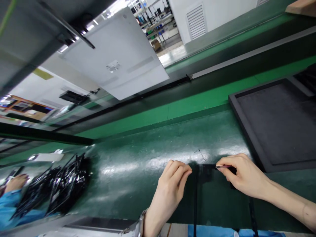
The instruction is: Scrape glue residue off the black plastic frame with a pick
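My left hand (170,191) is closed, its thumb and fingertips pressed together just above the green bench. What sits in that pinch, if anything, is hidden. Between thumb and forefinger of my right hand (243,174) is a slim, pointed, pinkish-silver piece (222,167), too small to name surely. Between the hands lies a thin black frame-like part (196,197); one long side runs toward the bench's front edge, and a short top side reaches my right fingertips. A thin dark thread (201,154) lies curled just beyond the hands.
A dark grey foam tray (271,121) stands at the right. Shiny black strips (66,184) are heaped at the left, beside a co-worker's hand (16,183) and blue sleeve. A white board (118,56) hangs beyond the bench, and a dark bar (46,134) juts in from the left.
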### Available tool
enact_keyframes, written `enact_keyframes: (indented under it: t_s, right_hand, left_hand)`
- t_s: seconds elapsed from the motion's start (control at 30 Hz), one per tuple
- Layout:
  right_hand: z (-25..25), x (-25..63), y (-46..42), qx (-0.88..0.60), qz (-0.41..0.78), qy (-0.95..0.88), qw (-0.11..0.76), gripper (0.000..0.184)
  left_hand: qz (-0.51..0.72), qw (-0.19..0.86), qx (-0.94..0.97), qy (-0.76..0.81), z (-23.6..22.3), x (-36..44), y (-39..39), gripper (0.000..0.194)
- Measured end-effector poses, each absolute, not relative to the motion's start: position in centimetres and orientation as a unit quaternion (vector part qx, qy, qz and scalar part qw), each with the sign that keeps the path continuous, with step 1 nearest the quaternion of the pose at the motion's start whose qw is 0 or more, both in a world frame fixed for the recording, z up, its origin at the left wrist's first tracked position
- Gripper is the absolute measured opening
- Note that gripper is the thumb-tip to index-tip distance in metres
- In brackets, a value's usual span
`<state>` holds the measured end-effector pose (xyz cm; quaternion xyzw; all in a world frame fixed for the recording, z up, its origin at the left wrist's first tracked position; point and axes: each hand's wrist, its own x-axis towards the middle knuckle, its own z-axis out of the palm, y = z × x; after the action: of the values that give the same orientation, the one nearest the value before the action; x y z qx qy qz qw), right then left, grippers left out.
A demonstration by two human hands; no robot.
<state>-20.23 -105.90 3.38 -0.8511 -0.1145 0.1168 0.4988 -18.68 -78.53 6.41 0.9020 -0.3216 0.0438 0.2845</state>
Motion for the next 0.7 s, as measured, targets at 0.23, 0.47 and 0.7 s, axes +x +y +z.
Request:
enact_keyframes:
  t_s: [0.23, 0.47, 0.7]
  right_hand:
    - [3.6, -20.2, -105.9, -0.841, 0.147, -0.085, 0.513, 0.036]
    - [4.6, -19.6, -107.2, -0.773, 0.255, -0.107, 0.571, 0.036]
    - [7.1, -19.8, -108.6, -0.708, 0.418, -0.187, 0.537, 0.041]
  left_hand:
    - [0.032, 0.427, 0.859, -0.279, 5.8, -19.5, -79.3, 0.017]
    - [0.084, 0.542, 0.803, -0.233, 3.3, -18.4, -82.6, 0.017]
    - [0.131, 0.487, 0.796, -0.335, 2.7, -19.3, -84.2, 0.015]
